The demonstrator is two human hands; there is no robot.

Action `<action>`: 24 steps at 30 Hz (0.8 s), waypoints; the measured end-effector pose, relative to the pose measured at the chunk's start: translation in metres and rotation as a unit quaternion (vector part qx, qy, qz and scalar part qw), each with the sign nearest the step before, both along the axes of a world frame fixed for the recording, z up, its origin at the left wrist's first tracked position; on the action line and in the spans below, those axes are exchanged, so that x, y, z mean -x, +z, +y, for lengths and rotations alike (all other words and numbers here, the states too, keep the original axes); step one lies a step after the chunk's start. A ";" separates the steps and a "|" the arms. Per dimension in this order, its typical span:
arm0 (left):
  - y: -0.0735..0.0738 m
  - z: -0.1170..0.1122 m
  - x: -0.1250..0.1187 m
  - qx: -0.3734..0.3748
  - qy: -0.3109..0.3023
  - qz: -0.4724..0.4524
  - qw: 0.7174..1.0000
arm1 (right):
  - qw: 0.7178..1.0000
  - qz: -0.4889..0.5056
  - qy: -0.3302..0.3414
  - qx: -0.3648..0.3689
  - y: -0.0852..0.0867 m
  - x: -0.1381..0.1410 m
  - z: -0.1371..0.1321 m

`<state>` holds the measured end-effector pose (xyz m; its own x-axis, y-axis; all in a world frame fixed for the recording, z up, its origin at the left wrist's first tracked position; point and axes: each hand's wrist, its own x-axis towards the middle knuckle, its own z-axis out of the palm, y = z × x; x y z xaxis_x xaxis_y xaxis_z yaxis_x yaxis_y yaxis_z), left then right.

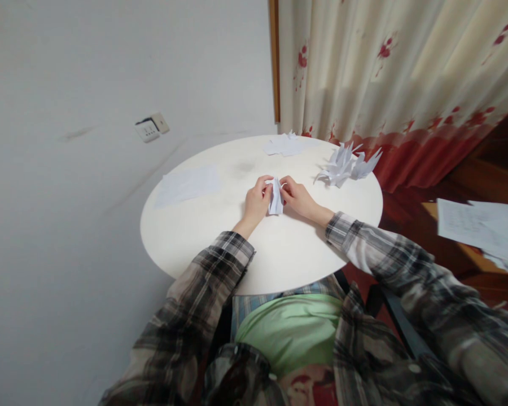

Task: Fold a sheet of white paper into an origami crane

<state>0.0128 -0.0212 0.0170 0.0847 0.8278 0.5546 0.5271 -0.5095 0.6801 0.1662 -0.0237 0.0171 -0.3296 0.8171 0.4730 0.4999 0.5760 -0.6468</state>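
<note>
A small folded piece of white paper (275,198) stands near the middle of the round white table (203,237). My left hand (257,198) pinches its left side, fingers curled around the fold. From the right, my right hand (295,194) grips the same piece, its fingers pressed on the paper's upper edge. Both hands rest low on the tabletop, almost touching each other.
A pile of folded white paper figures (346,165) lies at the table's right. Flat sheets lie at the far edge (285,145) and at the left (187,185). More papers (478,225) sit on a wooden surface at right. Wall at left, curtain behind.
</note>
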 end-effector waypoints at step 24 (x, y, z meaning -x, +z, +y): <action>0.005 -0.004 -0.001 0.004 0.000 0.016 1.000 | 1.000 -0.014 0.003 0.005 -0.001 -0.001 0.001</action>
<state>0.0140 -0.0252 0.0217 0.1026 0.8326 0.5443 0.5492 -0.5036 0.6668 0.1668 -0.0231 0.0157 -0.3467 0.8197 0.4559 0.5148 0.5726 -0.6380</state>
